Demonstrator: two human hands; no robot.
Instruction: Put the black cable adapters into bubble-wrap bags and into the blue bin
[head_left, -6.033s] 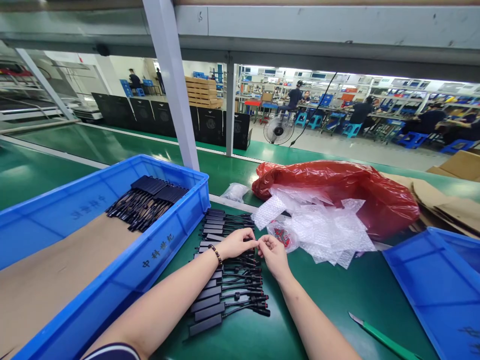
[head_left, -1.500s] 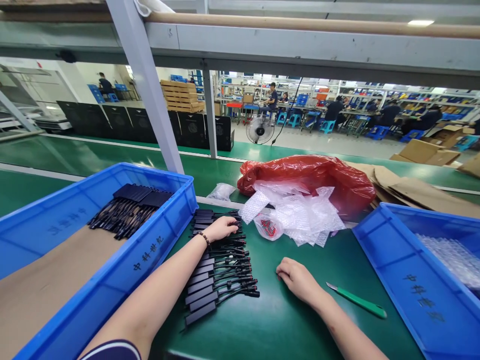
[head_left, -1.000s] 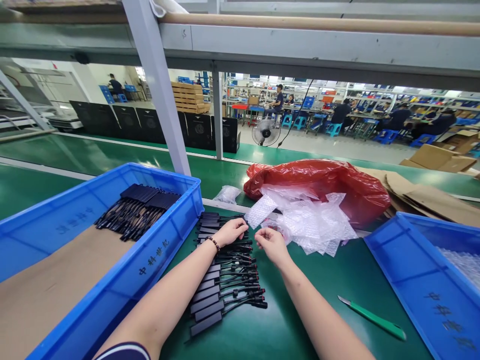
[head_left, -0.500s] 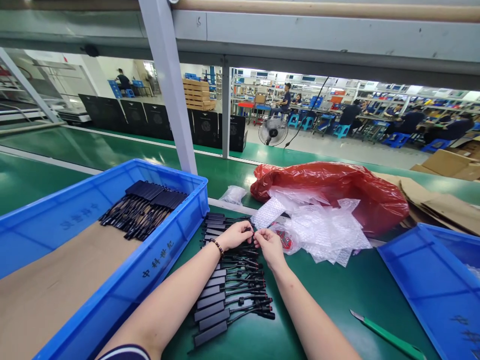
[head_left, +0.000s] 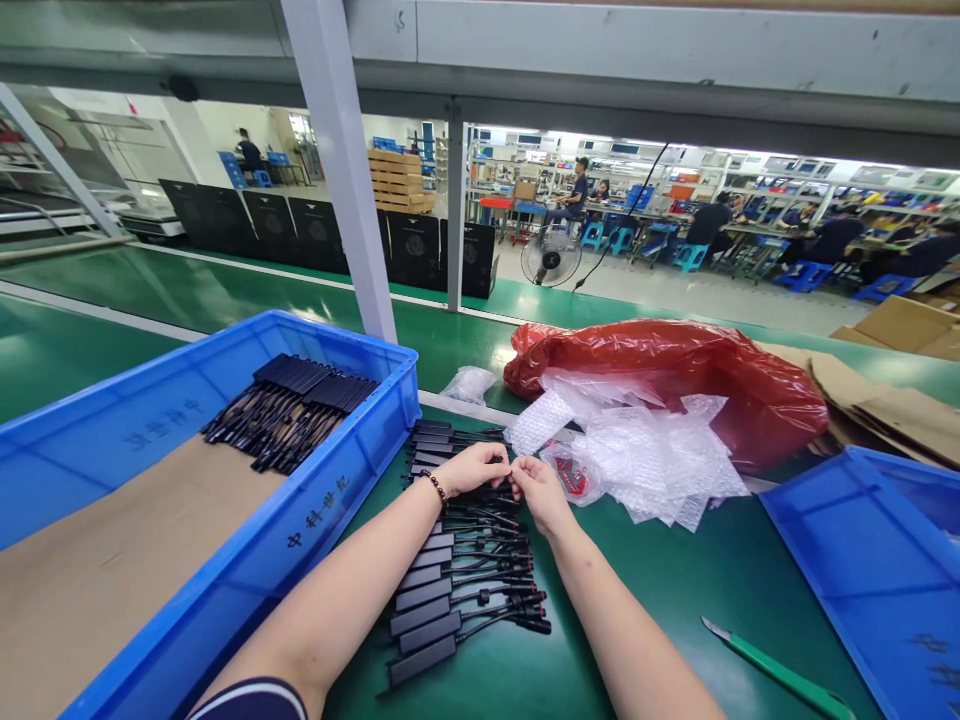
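A row of black adapter boxes with short cables [head_left: 424, 630] lies on the green bench, several cable ends tipped in red. Over the middle of this row, my left hand [head_left: 474, 470] is closed in a pinch around a dark cable end, mostly hidden by the fingers. My right hand [head_left: 536, 490] meets it fingertip to fingertip, its thumb and forefinger pinched on something too small to make out. Just right of the hands sits a clear bag of small red parts [head_left: 574, 476].
On the left, a blue bin [head_left: 352, 490] holds cardboard and more black adapters [head_left: 289, 410]. Bubble-wrap pouches [head_left: 652, 455] spill from a red plastic bag [head_left: 705, 370]. A green-handled craft knife [head_left: 780, 670] lies at front right beside another blue bin [head_left: 847, 560]. A post [head_left: 341, 170] rises behind.
Both hands stay pinched together at nearly the same spot, with only slight finger movement. The whole view has shifted a little.
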